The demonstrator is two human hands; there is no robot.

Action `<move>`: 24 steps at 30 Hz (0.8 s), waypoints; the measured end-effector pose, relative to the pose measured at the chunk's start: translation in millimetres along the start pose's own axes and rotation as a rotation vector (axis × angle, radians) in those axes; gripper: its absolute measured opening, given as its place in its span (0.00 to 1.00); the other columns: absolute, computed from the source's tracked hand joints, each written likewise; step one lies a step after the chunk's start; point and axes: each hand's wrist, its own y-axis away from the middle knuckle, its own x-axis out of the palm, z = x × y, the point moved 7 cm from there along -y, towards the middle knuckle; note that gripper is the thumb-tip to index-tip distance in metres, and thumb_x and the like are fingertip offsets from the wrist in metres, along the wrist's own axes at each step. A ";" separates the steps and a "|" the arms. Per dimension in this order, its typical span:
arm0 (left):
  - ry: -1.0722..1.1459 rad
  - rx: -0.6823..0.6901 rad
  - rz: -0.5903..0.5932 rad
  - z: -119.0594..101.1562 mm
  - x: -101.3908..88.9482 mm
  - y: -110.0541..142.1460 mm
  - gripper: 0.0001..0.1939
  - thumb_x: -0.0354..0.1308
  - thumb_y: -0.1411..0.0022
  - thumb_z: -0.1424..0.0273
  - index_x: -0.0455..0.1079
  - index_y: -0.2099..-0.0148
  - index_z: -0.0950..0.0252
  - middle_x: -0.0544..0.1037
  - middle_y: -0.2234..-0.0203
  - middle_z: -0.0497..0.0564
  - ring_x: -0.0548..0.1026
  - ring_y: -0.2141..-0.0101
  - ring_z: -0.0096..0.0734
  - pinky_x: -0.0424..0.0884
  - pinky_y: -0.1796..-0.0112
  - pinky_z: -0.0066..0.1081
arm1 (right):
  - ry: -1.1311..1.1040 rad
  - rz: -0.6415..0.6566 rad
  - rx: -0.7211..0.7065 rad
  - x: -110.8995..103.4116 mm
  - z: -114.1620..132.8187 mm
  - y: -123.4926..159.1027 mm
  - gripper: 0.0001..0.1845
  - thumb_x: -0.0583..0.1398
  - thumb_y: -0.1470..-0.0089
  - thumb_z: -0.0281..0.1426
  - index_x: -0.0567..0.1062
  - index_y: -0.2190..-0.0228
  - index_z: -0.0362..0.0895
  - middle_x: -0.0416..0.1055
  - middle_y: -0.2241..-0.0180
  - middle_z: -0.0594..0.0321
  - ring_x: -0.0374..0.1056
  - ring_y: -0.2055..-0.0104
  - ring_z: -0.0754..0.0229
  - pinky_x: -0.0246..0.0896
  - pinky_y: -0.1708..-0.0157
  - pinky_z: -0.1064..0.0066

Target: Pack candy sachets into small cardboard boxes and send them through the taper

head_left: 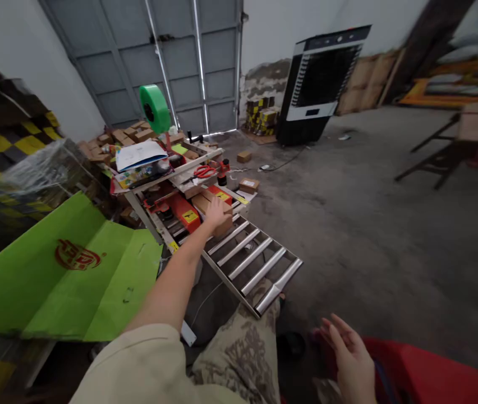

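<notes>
At the end of my stretched-out arm, my left hand (pixel 216 213) is on a small brown cardboard box (pixel 223 225), its fingers over the box's top. That box sits between the orange side guides (pixel 185 212) of a carton sealing machine, where the metal rollers (pixel 251 259) begin. A large green tape roll (pixel 155 108) stands above the machine. Low on the right, my right hand (pixel 350 359) is held in the air with nothing visible in it, fingers loosely apart and slightly blurred. Beside it is a red object (pixel 432 370), partly cut off by the frame.
Red-handled scissors (pixel 204 171) and papers (pixel 141 155) lie on the machine. Many small boxes (pixel 132 133) are piled behind it. A green printed board (pixel 74 275) stands left. Another box (pixel 249 186) lies on the floor. An air cooler (pixel 323 84) stands near the wall.
</notes>
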 end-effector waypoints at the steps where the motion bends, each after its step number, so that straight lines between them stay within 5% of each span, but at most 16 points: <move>1: -0.031 -0.023 -0.036 6.7 -3.8 -1.7 0.41 0.60 0.39 0.63 0.51 0.32 0.79 0.49 0.31 0.73 0.45 0.30 0.55 0.42 0.34 0.49 | -0.003 -0.019 0.008 -4.9 -3.7 2.2 0.41 0.71 0.67 0.53 0.75 0.55 0.40 0.77 0.61 0.53 0.75 0.64 0.54 0.75 0.67 0.67; 3: -0.102 -0.002 -0.093 0.9 8.3 16.8 0.42 0.57 0.36 0.63 0.45 0.29 0.78 0.43 0.29 0.69 0.40 0.29 0.51 0.39 0.33 0.48 | -0.005 -0.058 0.015 -7.8 -7.4 8.3 0.40 0.70 0.67 0.54 0.75 0.58 0.40 0.77 0.62 0.53 0.75 0.64 0.55 0.74 0.66 0.68; 5: -0.134 0.168 -0.020 -28.3 50.4 62.3 0.41 0.54 0.35 0.61 0.44 0.28 0.75 0.42 0.29 0.65 0.39 0.29 0.47 0.38 0.32 0.46 | 0.012 -0.056 -0.011 -0.2 -2.6 19.7 0.37 0.68 0.66 0.55 0.75 0.62 0.40 0.76 0.65 0.54 0.74 0.66 0.56 0.73 0.67 0.69; 8: -0.137 0.403 0.278 -66.5 126.2 155.7 0.35 0.53 0.35 0.58 0.55 0.30 0.65 0.52 0.30 0.59 0.49 0.30 0.47 0.49 0.34 0.46 | 0.112 0.103 -0.084 29.9 15.4 42.6 0.29 0.59 0.52 0.56 0.75 0.66 0.42 0.75 0.66 0.53 0.73 0.66 0.56 0.71 0.66 0.66; 10: -0.204 0.363 0.281 -69.4 147.3 191.2 0.28 0.47 0.33 0.58 0.65 0.36 0.66 0.57 0.32 0.60 0.53 0.32 0.53 0.51 0.35 0.52 | 0.134 0.068 -0.051 39.1 19.5 49.0 0.21 0.57 0.46 0.49 0.75 0.66 0.43 0.76 0.66 0.56 0.73 0.64 0.57 0.71 0.63 0.67; 14: -0.216 0.365 0.166 -82.0 168.5 187.6 0.31 0.43 0.33 0.57 0.63 0.35 0.69 0.62 0.34 0.60 0.52 0.32 0.50 0.49 0.36 0.52 | 0.230 -0.015 0.069 41.5 6.7 38.9 0.04 0.61 0.48 0.29 0.76 0.69 0.42 0.75 0.73 0.65 0.70 0.73 0.64 0.68 0.70 0.73; 17: -0.226 0.351 0.203 -86.5 181.9 175.7 0.31 0.43 0.35 0.55 0.65 0.37 0.66 0.68 0.38 0.61 0.51 0.31 0.47 0.52 0.36 0.52 | 0.314 -0.035 0.077 31.5 15.8 33.4 0.06 0.60 0.49 0.22 0.77 0.69 0.41 0.75 0.74 0.68 0.70 0.74 0.66 0.67 0.71 0.76; 20: -0.241 0.324 0.217 -83.6 179.2 175.1 0.33 0.40 0.35 0.52 0.68 0.40 0.65 0.68 0.38 0.63 0.49 0.30 0.43 0.53 0.37 0.51 | 0.417 -0.098 -0.002 -18.4 67.2 36.8 0.07 0.61 0.46 0.23 0.78 0.66 0.44 0.78 0.67 0.68 0.73 0.66 0.65 0.68 0.62 0.75; 22: -0.246 0.304 0.223 -82.9 176.0 176.5 0.35 0.37 0.36 0.49 0.70 0.42 0.66 0.68 0.38 0.65 0.48 0.30 0.42 0.53 0.37 0.52 | 0.521 -0.245 -0.057 -88.8 118.7 48.9 0.08 0.61 0.44 0.26 0.78 0.62 0.47 0.78 0.59 0.66 0.72 0.55 0.63 0.64 0.51 0.72; 24: -0.244 0.277 0.248 -83.1 176.5 176.6 0.37 0.36 0.38 0.47 0.72 0.45 0.68 0.67 0.39 0.68 0.48 0.30 0.43 0.52 0.37 0.52 | 0.725 -0.600 -0.049 -185.8 173.1 80.9 0.12 0.62 0.44 0.29 0.77 0.57 0.50 0.75 0.52 0.63 0.68 0.48 0.57 0.58 0.43 0.64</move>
